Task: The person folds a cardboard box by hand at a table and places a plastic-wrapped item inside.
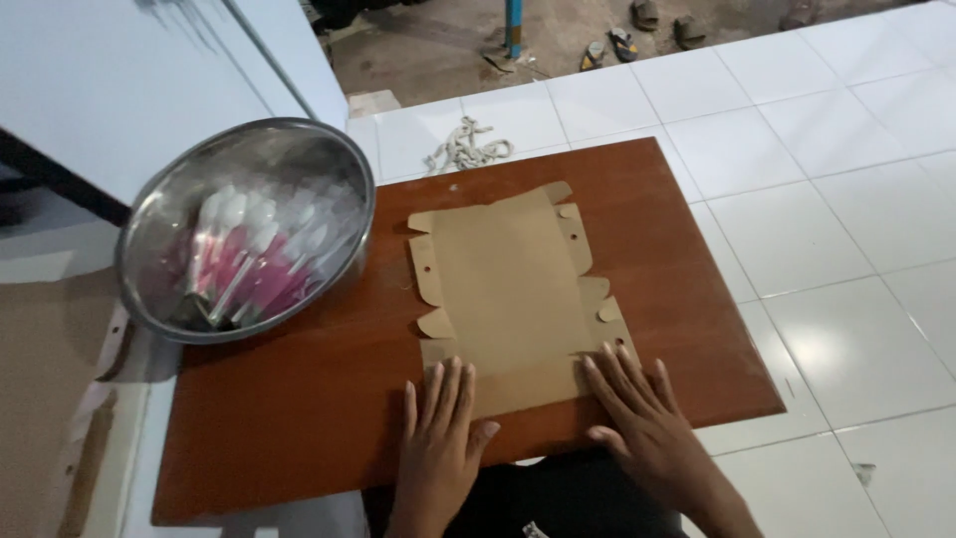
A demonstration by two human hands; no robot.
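Note:
A flat, unfolded brown cardboard box blank (508, 289) with tabs and small holes lies on a reddish-brown wooden board (299, 399). My left hand (441, 438) rests flat with fingers spread on the blank's near left edge. My right hand (637, 413) presses flat on the blank's near right corner. Neither hand grips anything.
A steel bowl (149, 234) holding several pink and white plastic-wrapped utensils sits at the board's far left corner. White floor tiles (827, 229) lie to the right. A knotted white cord (466, 144) lies beyond the board. Sandals (622, 40) rest on bare concrete further away.

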